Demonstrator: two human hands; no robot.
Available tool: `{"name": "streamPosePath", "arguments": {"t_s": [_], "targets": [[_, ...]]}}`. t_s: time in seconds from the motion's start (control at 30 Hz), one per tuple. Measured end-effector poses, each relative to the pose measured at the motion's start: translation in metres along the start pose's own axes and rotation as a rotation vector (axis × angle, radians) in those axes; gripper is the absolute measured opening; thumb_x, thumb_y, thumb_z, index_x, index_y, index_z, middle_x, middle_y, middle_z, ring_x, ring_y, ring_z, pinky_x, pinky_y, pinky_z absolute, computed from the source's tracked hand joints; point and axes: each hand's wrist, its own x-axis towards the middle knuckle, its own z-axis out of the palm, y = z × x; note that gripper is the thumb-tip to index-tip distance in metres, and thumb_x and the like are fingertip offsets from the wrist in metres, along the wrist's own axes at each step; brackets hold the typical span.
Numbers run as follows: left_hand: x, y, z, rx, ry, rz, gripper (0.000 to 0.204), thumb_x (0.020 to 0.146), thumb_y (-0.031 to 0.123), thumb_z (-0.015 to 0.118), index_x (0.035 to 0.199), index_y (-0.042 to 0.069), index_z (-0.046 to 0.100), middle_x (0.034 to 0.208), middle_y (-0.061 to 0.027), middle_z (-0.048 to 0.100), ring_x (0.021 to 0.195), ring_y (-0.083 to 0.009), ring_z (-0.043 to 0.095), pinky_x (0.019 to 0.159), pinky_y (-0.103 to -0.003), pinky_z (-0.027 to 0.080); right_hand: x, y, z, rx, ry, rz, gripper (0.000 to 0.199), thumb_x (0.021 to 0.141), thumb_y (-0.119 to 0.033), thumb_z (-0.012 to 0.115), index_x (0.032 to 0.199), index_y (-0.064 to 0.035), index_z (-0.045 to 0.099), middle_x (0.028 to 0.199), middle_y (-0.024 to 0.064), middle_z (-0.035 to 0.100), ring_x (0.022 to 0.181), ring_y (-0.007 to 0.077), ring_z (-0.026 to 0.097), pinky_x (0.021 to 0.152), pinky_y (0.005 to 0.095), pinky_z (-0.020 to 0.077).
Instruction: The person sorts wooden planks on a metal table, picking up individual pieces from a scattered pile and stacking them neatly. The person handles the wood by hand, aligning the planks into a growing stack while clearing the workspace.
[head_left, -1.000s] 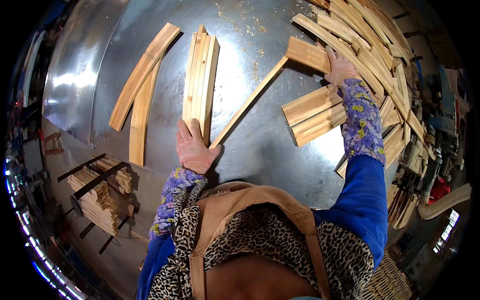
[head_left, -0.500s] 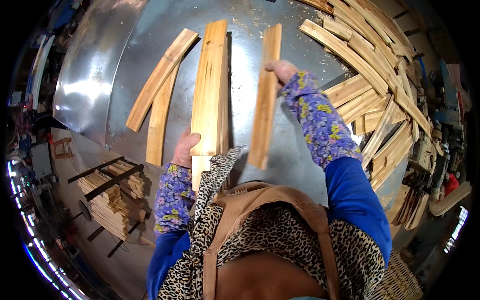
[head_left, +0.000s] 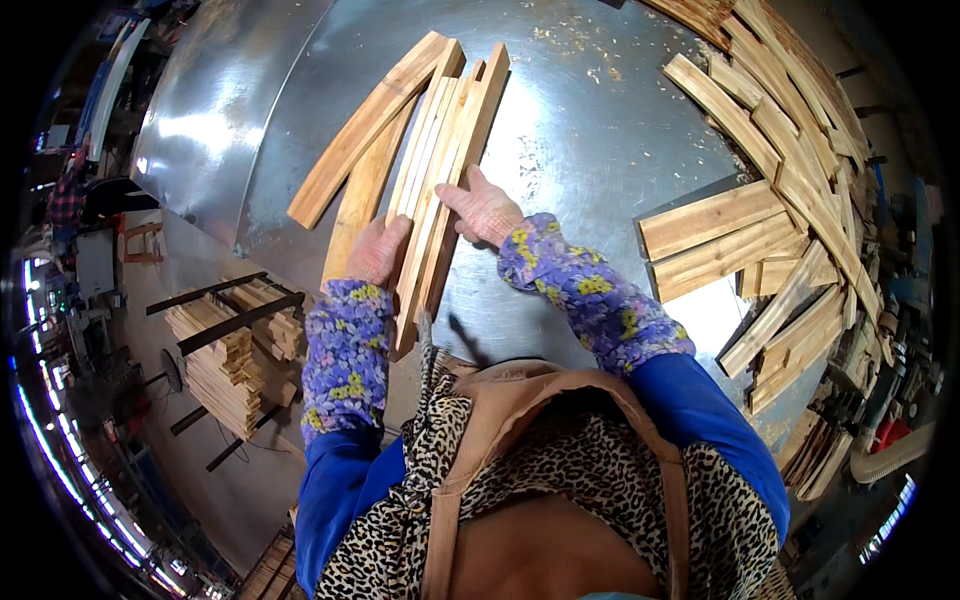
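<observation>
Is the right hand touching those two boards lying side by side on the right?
Apart. The head view shows a wide gap of shiny metal tabletop between the right hand and the two boards.

Carried board joins the bundle

Half a second ago the right hand (head_left: 483,208) held a board (head_left: 482,115) well apart from the bundle (head_left: 432,155); now that board lies along the bundle's right side, the hand against it. The bundle, which then showed a broad face, has been turned so narrow edges point up. The left hand (head_left: 375,250) has moved farther along its left side than a second ago. The gap to the crossed boards (head_left: 365,132) has narrowed.
</observation>
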Motion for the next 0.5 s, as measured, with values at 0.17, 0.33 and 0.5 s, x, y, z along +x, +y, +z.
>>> {"name": "streamPosePath", "arguments": {"t_s": [0.17,0.33,0.5], "targets": [[0.064,-0.002,-0.051,1.393,0.079,0.468,0.033,0.098,0.034,0.06,0.109,0.011,0.08,0.135,-0.0192,0.072,0.13,-0.0395,0.062,0.115,-0.054,0.045,0.05,0.088,0.066,0.276,0.009,-0.151,0.115,0.1,-0.068,0.068,0.168,0.0119,0.02,0.157,0.0362,0.055,0.141,0.0446,0.06,0.114,0.0479,0.0506],[0.106,0.054,-0.041,1.663,0.721,0.415,0.089,0.087,0.053,0.08,0.161,0.011,0.052,0.161,-0.0195,0.054,0.145,-0.0413,0.053,0.127,-0.052,0.036,0.018,0.076,0.063,0.378,-0.038,0.002,0.127,0.101,-0.068,0.07,0.176,0.0018,-0.004,0.162,0.0311,0.053,0.14,0.034,0.061,0.106,0.0403,0.0542],[0.12,0.078,-0.063,1.24,0.426,-0.013,0.104,0.085,0.056,0.085,0.168,0.011,0.042,0.155,-0.0301,0.054,0.142,-0.0449,0.054,0.122,-0.052,0.043,0.061,0.151,0.096,0.838,-0.167,-0.147,0.113,0.106,-0.061,0.069,0.176,-0.0002,0.004,0.153,0.0253,0.061,0.131,0.0255,0.065,0.105,0.0322,0.0534]]}}
